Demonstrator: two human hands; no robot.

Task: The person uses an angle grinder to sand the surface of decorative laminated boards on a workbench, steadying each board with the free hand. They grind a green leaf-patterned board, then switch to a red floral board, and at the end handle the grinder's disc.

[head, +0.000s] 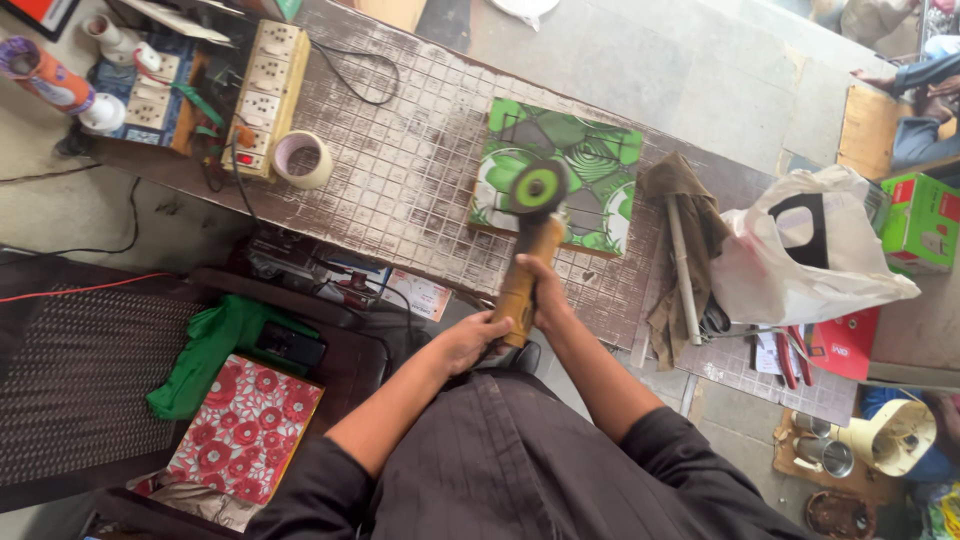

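Dark shirt (pixel 520 470) fills the bottom of the view, both forearms reaching out from it. Left hand (pixel 468 340) is clenched around the rear of the yellow angle grinder (pixel 528 262), right hand (pixel 540 290) wrapped around its body further up; part of the tool's tail end is hidden under the fingers. The green disc (pixel 538 186) sits over the near edge of a green-and-white patterned tile (pixel 590 160) lying flat on the desk (pixel 400 170); whether disc and tile touch is hard to tell. Just right of the tile, a brown rag (pixel 690 200) half-wraps a pale rod (pixel 682 262). Beyond it, a white plastic bag (pixel 800 265), a green box (pixel 922 222) cut off by the frame edge, and a red package (pixel 845 345). Far left: tape roll (pixel 302 159) beside a cream power strip (pixel 266 90).
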